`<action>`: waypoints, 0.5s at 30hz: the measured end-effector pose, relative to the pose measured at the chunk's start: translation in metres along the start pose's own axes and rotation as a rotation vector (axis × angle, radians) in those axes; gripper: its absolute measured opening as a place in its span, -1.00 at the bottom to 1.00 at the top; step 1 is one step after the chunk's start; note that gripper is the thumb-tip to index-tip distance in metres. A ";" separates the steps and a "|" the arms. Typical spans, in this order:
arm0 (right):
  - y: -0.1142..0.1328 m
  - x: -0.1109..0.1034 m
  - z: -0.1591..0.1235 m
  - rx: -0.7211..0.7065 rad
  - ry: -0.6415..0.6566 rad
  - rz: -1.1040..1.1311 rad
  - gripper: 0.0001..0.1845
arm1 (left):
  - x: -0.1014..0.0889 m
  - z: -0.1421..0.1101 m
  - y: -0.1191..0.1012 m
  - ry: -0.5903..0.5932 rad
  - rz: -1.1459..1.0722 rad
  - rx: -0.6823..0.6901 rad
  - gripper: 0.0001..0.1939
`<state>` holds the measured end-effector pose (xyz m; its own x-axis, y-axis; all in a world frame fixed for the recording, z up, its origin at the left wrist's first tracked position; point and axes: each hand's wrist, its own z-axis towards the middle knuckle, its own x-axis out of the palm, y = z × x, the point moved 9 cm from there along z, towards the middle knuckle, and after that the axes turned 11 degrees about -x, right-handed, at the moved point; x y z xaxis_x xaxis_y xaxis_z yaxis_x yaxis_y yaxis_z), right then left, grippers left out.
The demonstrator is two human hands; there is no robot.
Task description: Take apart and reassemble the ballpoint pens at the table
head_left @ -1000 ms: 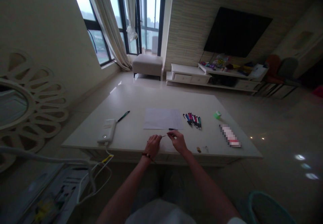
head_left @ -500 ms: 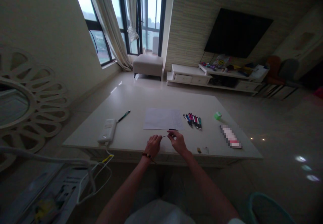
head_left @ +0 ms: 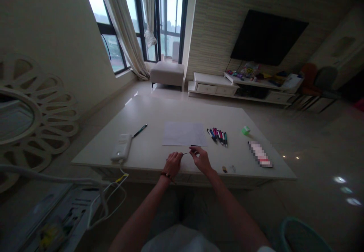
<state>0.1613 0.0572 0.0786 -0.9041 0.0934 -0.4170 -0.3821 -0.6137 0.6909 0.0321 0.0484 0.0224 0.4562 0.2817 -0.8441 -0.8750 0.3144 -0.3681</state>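
Over the near edge of the white table [head_left: 176,110], two bare hands hold one thin, dark rod [head_left: 185,153] between them. The left hand [head_left: 172,163], with one beaded bracelet [head_left: 166,174] at its wrist, is curled, pinching the rod's left end; the right hand [head_left: 201,160] pinches its right end between thumb and fingers. To their right lie two small pieces, one brownish [head_left: 224,169], one clear [head_left: 233,168]. Left stands one white device [head_left: 122,146] with a cable, its markings too faint to read; far right, one item [head_left: 260,154] is pixelated, so no label is legible. Just beyond the hands are one dark piece [head_left: 194,145] and one white sheet [head_left: 183,132]. Right of the sheet, several pens [head_left: 218,135] lie too close together to count surely; one pen [head_left: 140,130] lies left, one green-and-white item [head_left: 245,130] right. Farthest are one ottoman [head_left: 167,72] and one black television [head_left: 267,36].
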 end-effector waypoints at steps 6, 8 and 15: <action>0.000 0.003 -0.001 -0.005 0.034 0.009 -0.77 | -0.001 -0.001 -0.001 -0.005 0.003 0.007 -0.80; 0.000 0.007 -0.001 0.000 0.050 0.019 -0.76 | -0.002 -0.001 -0.002 -0.007 -0.005 0.009 -0.80; -0.013 0.034 -0.006 0.049 0.161 0.097 -0.69 | -0.001 -0.001 -0.002 -0.006 -0.031 0.020 -0.80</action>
<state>0.1365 0.0638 0.0515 -0.8964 -0.0936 -0.4332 -0.3067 -0.5746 0.7588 0.0334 0.0462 0.0239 0.4842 0.2770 -0.8300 -0.8570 0.3412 -0.3861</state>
